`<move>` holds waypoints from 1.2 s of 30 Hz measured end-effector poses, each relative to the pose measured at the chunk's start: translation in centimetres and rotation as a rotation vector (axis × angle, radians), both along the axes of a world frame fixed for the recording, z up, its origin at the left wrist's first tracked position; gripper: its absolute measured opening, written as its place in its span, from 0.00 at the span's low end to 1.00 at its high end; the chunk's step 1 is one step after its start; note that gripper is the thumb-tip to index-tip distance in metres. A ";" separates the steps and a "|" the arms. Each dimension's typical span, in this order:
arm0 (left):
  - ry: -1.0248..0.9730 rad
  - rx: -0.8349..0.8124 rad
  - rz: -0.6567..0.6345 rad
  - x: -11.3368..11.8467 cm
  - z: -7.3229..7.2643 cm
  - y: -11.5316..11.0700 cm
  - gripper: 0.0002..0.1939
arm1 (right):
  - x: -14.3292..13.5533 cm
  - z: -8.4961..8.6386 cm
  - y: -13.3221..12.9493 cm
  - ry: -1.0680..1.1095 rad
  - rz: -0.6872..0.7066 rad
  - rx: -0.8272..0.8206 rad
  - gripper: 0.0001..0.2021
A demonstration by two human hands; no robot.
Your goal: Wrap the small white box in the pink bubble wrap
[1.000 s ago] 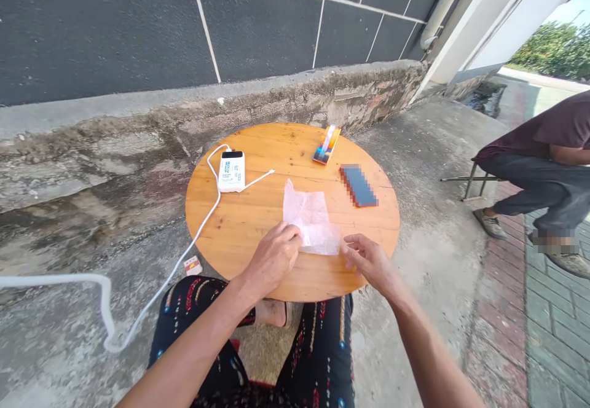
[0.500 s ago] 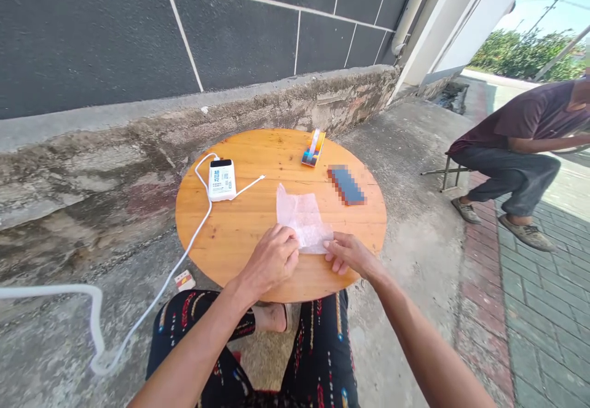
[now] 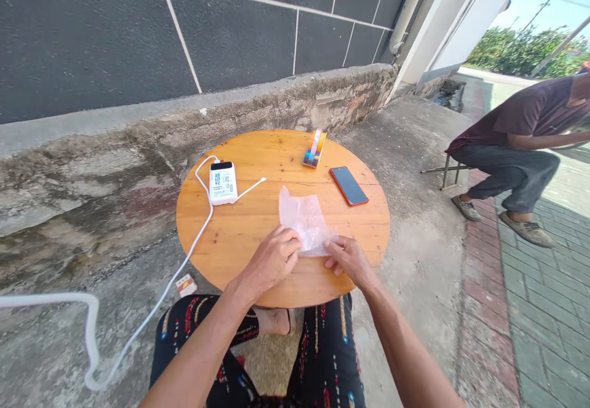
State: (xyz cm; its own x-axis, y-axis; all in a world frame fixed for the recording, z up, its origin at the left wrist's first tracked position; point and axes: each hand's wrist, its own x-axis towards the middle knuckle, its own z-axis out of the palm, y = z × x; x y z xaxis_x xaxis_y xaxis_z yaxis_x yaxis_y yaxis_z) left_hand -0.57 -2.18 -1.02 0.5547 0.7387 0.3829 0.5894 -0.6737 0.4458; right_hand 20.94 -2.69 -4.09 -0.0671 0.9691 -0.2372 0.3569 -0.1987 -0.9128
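A dark grey wall (image 3: 230, 33) with pale joint lines fills the far side, standing on a rough, weathered concrete base (image 3: 152, 177). Grey concrete ground (image 3: 415, 309) spreads below it, meeting a strip of reddish bricks and green-grey paving (image 3: 544, 297) on the right. A seated person (image 3: 507, 131) in a dark maroon shirt and grey trousers leans forward there, on a low stool (image 3: 446, 171), well apart from the round wooden tabletop (image 3: 249, 236). At the near side, the wearer's patterned black trousers (image 3: 322, 346) show beneath the tabletop's rim. A white cable (image 3: 195, 240) comes in from the left, loops near the ground and rises onto the tabletop.

The left hand (image 3: 276, 253) is curled, its fingertips closed on the near left edge of a translucent plastic sheet (image 3: 308, 212). The right hand (image 3: 346, 259) pinches the sheet's near right corner, thumb on top and the other fingers bent underneath. The sheet, pinkish white and creased, lies on the near middle of the tabletop, between and just beyond the hands.

To the right, a red-edged smartphone (image 3: 349, 185) lies screen up. On the left sits a white power bank (image 3: 223, 183) with a black end, where the cable joins it; a short white lead (image 3: 252, 188) sticks out beside it. Near the far edge stands an orange-and-blue tape dispenser (image 3: 314, 149). A small red-and-white box (image 3: 186, 285) lies on the ground.
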 end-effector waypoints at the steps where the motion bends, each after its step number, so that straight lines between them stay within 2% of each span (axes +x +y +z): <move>1: 0.004 0.004 0.001 0.0 0.0 0.0 0.12 | 0.0 0.0 0.1 0.006 0.007 -0.005 0.16; 9: 0.002 0.100 0.030 0.2 -0.4 -0.1 0.11 | 0.0 0.0 0.9 0.004 0.054 0.042 0.18; 19: 0.022 0.020 -0.001 0.4 0.3 0.5 0.11 | -0.2 -0.4 1.1 -0.166 0.022 0.263 0.20; 31: 0.149 -0.022 -0.023 0.7 1.1 0.8 0.11 | -1.7 0.2 1.1 -0.471 -0.115 0.267 0.15; 36: 0.209 -0.014 -0.064 0.6 1.4 0.9 0.16 | -2.0 0.1 1.1 -0.524 -0.143 0.262 0.14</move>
State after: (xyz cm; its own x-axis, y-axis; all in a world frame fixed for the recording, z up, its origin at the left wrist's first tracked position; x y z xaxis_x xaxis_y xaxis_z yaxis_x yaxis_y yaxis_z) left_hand 0.07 -1.30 0.41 0.6670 0.7036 0.2451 0.6259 -0.7076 0.3280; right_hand 18.92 -1.59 -3.98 0.1296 0.9906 0.0445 0.7585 -0.0702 -0.6479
